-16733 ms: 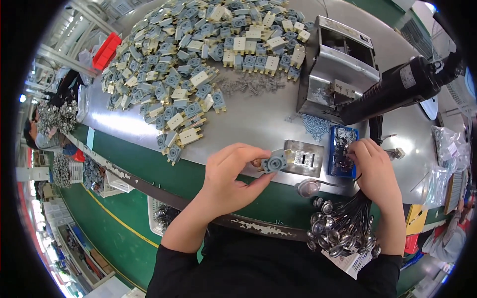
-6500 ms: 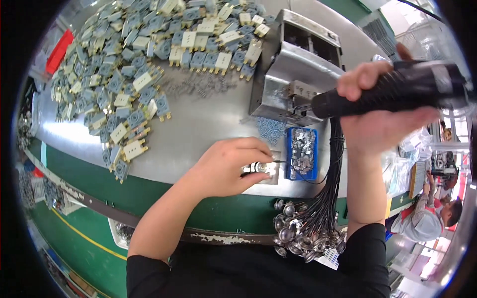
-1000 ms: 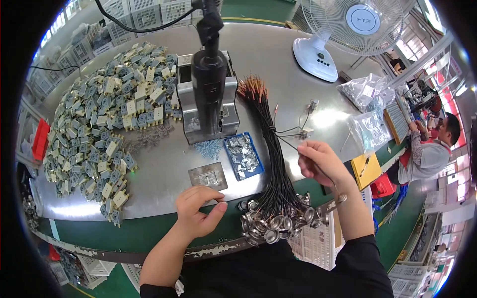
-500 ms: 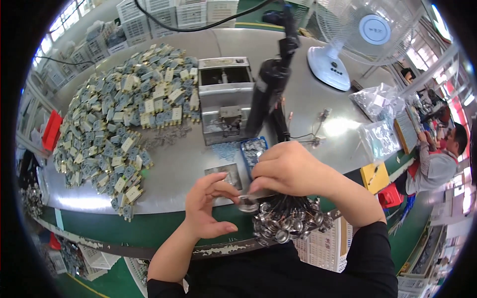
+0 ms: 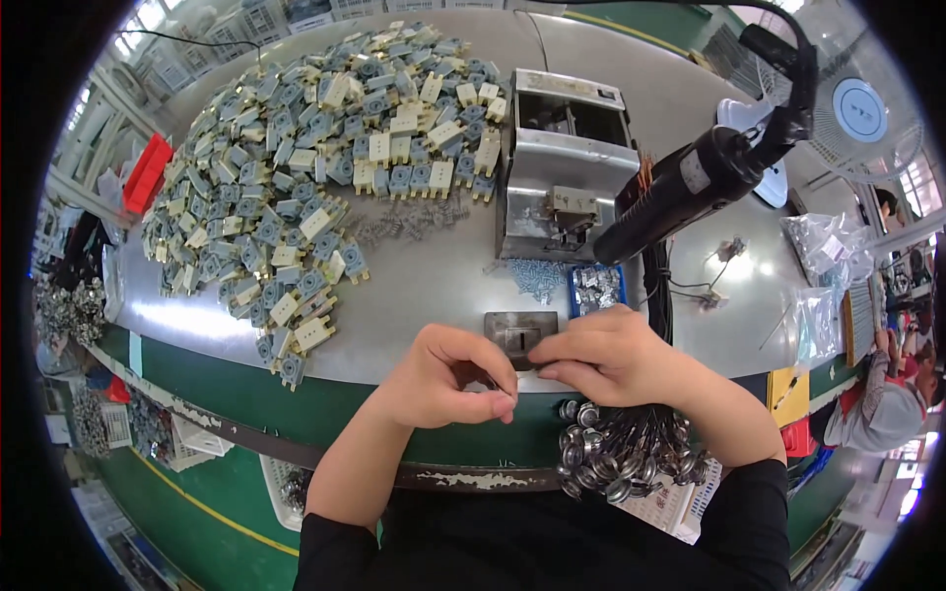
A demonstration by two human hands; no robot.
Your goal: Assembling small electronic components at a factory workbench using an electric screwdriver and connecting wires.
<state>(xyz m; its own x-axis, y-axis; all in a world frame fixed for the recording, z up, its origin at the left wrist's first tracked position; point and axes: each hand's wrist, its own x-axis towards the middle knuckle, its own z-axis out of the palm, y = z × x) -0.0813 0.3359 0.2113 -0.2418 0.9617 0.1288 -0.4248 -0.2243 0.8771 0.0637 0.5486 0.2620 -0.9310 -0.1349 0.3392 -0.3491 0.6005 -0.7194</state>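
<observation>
My left hand [image 5: 455,379] is closed in a pinch at the bench's front edge; a dark sliver of something shows at its fingertips, too small to name. Opposite it, my right hand [image 5: 616,357] has thumb and fingers drawn together beside a small slotted metal block [image 5: 520,335]. What those fingers hold, if anything, is hidden. Just below them a pale strip [image 5: 538,383] lies on the green edge. Under my right wrist hangs a bundle of round metal-capped parts on black wires [image 5: 621,453].
Behind the block stand a blue tray of small metal pieces [image 5: 597,286], loose blue screws [image 5: 537,279] and a metal machine [image 5: 562,163]. A black electric screwdriver [image 5: 680,192] leans over the tray. Grey-and-cream switch-like parts [image 5: 325,167] cover the left. A fan [image 5: 857,108] stands far right.
The view has shifted, so the bench things sit further right and higher. The round metal cap between my hands no longer shows. My left fingers have closed; my right hand has come beside the slotted block.
</observation>
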